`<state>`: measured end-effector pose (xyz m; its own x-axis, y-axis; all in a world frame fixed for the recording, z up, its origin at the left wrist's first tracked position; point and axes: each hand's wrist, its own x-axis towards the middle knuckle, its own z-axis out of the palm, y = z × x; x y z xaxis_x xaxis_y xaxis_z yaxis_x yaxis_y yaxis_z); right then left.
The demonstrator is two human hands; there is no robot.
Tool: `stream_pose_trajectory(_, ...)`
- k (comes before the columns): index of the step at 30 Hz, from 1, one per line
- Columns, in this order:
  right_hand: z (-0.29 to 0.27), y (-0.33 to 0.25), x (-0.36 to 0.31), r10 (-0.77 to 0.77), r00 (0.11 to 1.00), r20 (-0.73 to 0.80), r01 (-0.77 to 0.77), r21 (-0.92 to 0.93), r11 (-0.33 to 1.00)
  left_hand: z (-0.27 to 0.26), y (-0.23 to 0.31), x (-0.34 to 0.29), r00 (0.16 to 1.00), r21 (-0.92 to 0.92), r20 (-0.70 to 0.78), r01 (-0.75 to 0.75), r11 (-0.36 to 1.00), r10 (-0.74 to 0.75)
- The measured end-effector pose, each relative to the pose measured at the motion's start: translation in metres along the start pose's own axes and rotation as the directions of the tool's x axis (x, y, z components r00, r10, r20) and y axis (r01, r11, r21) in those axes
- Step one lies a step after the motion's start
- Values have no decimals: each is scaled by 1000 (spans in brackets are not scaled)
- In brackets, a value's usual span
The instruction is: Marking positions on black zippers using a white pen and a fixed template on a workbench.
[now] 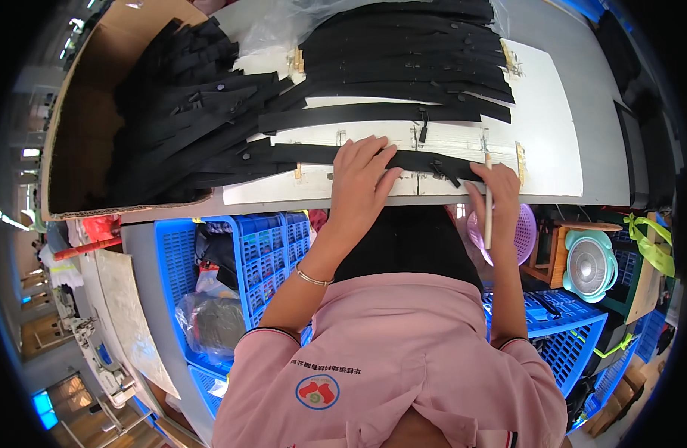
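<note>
- Left hand (362, 179): 1
- Right hand (500, 187): 1
- Pen-like stick (488, 213): 1
- Cardboard box (73, 112): 1
- White board (554, 123): 1
- Purple basket (526, 233): 1
- Black zipper strips (343, 115), nearest rows: 2; remainder overlapping, uncountable

Grey table (601, 138) | white board (549, 134) under black zipper strips (399, 63) | open cardboard box (81, 123), left | clear plastic (276, 33) behind, contact unclear

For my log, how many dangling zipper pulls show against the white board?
2 visible: the upper pull on the farther strip; the lower pull on the nearer strip, between the left hand and right hand. Others may hide among the stacked strips.
</note>
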<state>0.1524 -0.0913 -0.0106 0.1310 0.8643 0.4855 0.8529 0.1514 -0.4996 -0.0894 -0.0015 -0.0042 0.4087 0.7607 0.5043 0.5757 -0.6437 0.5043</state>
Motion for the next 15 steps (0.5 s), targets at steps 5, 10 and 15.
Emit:
stream_pose_trajectory(5, -10, 13, 8, 27, 1000, -15, -25, 98, 995, -2, -4, 5, 1000, -28, -3, 18, 999, -18)
stream_pose_trajectory(10, -22, 9, 19, 326, 945, 12, -302, 407, 862, -8, 7, 12, 998, -72, 4, 56, 996, -56)
stream_pose_trajectory(15, -24, 22, 29, 318, 948, 21, -295, 436, 850, 7, 1, 20, 999, -93, 19, 51, 994, -50)
